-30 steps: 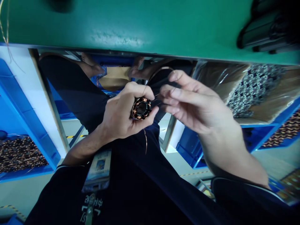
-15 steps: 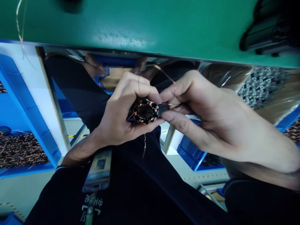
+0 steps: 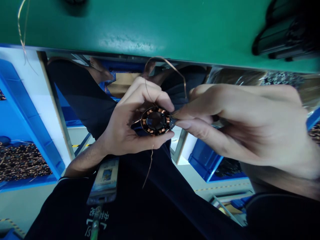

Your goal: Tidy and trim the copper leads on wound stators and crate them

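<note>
- your left hand (image 3: 125, 125) grip: closed around the wound stator (image 3: 156, 121), fingers over the 12 o'clock side, thumb under the 6 o'clock side
- stator sits mid-frame, copper windings (image 3: 147, 125) around a dark centre, face up toward you
- your right hand (image 3: 240, 130) comes in from 3 o'clock; grip nearly shut, thumb and forefinger tips pinched together at the stator's 3 o'clock rim. can't tell if they have hold of wire, too fine to see
- thin copper wire (image 3: 185, 83) loops up from the stator toward 12 o'clock, and a loose copper tail (image 3: 150, 166) hangs at 6 o'clock
- green tabletop (image 3: 125, 30) runs across the top of frame, black object (image 3: 285, 33) on it at 1 o'clock
- blue crate (image 3: 30, 133) at 9 o'clock holds a heap of wound parts (image 3: 22, 163)
- second blue crate (image 3: 202, 160) at 4 o'clock
- id badge (image 3: 105, 176) hangs on your dark shirt (image 3: 140, 196) at 7 o'clock
- bare foot (image 3: 98, 71) at 11 o'clock
</note>
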Tool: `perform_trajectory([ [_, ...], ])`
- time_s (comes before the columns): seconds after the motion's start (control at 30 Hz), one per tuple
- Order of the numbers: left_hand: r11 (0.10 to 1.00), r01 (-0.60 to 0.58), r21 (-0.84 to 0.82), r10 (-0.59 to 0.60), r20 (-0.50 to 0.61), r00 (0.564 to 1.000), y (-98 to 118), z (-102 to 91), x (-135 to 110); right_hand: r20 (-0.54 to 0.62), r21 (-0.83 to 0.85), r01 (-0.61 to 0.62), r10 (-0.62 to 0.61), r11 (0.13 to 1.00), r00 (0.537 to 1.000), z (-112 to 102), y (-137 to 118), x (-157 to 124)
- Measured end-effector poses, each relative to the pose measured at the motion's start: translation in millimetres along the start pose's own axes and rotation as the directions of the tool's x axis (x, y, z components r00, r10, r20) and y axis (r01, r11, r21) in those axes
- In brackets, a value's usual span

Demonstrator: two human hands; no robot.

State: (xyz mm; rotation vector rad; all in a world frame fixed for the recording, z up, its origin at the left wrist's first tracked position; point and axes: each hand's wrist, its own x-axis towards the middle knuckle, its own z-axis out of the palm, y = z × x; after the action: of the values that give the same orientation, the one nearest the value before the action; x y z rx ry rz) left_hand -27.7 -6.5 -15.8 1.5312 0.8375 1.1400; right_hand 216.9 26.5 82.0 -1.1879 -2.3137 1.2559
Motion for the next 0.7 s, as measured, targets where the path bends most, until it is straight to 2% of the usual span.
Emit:
perform_trajectory([
  [0.07, 0.964, 0.2, -0.177, -0.192, 0.062, 0.98, 1, 0.5, 0, -0.013, -0.047, 0.093, -0.094, 0.995, 0.996, 0, 1, 5],
  [0.1, 0.886, 0.349, -0.307, -0.312, 0.162, 0.936, 0, 1.7, -1, -0.016, -0.076, 0.128, -0.129, 0.989, 0.991, 1, 1, 8],
  [0.13, 0.739, 0.517, -0.433, -0.405, 0.328, 0.854, -2, 3.5, -2, -0.018, -0.109, 0.139, -0.142, 0.984, 0.99, 1, 0, 10],
  [0.17, 0.539, 0.674, -0.505, -0.421, 0.531, 0.735, -6, 5.7, -4, -0.014, -0.133, 0.14, -0.143, 0.981, 0.99, 1, -1, 12],
  [0.2, 0.348, 0.79, -0.505, -0.344, 0.715, 0.609, -11, 7.9, -8, -0.003, -0.139, 0.128, -0.13, 0.982, 0.992, 2, -2, 12],
  [0.23, 0.235, 0.86, -0.454, -0.224, 0.835, 0.502, -18, 10.1, -13, 0.011, -0.124, 0.108, -0.107, 0.986, 0.994, 3, -2, 11],
  [0.27, 0.235, 0.887, -0.398, -0.147, 0.887, 0.437, -26, 12.0, -21, 0.026, -0.087, 0.079, -0.077, 0.993, 0.997, 3, -2, 9],
  [0.3, 0.322, 0.873, -0.365, -0.141, 0.894, 0.426, -34, 13.7, -29, 0.039, -0.028, 0.041, -0.04, 0.999, 0.998, 4, -1, 5],
  [0.33, 0.447, 0.827, -0.342, -0.21, 0.858, 0.468, -41, 15.5, -38, 0.06, 0.051, -0.016, 0.013, 0.999, 0.998, 5, 2, 0],
  [0.37, 0.58, 0.756, -0.304, -0.312, 0.774, 0.55, -49, 17.5, -47, 0.092, 0.152, -0.098, 0.085, 0.984, 0.992, 7, 5, -5],
  [0.4, 0.702, 0.667, -0.25, -0.403, 0.633, 0.661, -54, 20.1, -54, 0.134, 0.264, -0.201, 0.17, 0.943, 0.976, 9, 9, -10],
  [0.43, 0.805, 0.563, -0.185, -0.44, 0.451, 0.777, -59, 23.3, -59, 0.189, 0.378, -0.302, 0.247, 0.875, 0.95, 11, 13, -15],
  [0.47, 0.888, 0.442, -0.124, -0.402, 0.257, 0.879, -61, 27.0, -62, 0.25, 0.478, -0.39, 0.303, 0.787, 0.919, 13, 16, -19],
  [0.5, 0.955, 0.291, -0.057, -0.287, 0.073, 0.955, -62, 30.8, -63, 0.303, 0.555, -0.451, 0.335, 0.699, 0.892, 15, 19, -22],
  [0.53, 0.992, 0.12, 0.033, -0.117, -0.08, 0.99, -61, 33.9, -61, 0.343, 0.604, -0.488, 0.347, 0.631, 0.873, 18, 21, -24],
  [0.57, 0.992, -0.032, 0.121, 0.052, -0.169, 0.984, -58, 35.7, -57, 0.369, 0.624, -0.504, 0.344, 0.597, 0.864, 19, 22, -25],
  [0.6, 0.973, -0.143, 0.178, 0.178, -0.2, 0.963, -54, 35.7, -52, 0.372, 0.619, -0.499, 0.334, 0.606, 0.866, 20, 22, -24],
  [0.63, 0.957, -0.202, 0.21, 0.244, -0.198, 0.95, -50, 33.8, -45, 0.35, 0.588, -0.466, 0.311, 0.661, 0.883, 21, 20, -22],
  [0.67, 0.963, -0.185, 0.194, 0.218, -0.17, 0.961, -45, 30.1, -39, 0.294, 0.531, -0.398, 0.277, 0.748, 0.915, 20, 18, -18],
  [0.7, 0.986, -0.103, 0.135, 0.119, -0.116, 0.986, -39, 25.1, -32, 0.231, 0.443, -0.297, 0.212, 0.846, 0.95, 18, 15, -13],
])
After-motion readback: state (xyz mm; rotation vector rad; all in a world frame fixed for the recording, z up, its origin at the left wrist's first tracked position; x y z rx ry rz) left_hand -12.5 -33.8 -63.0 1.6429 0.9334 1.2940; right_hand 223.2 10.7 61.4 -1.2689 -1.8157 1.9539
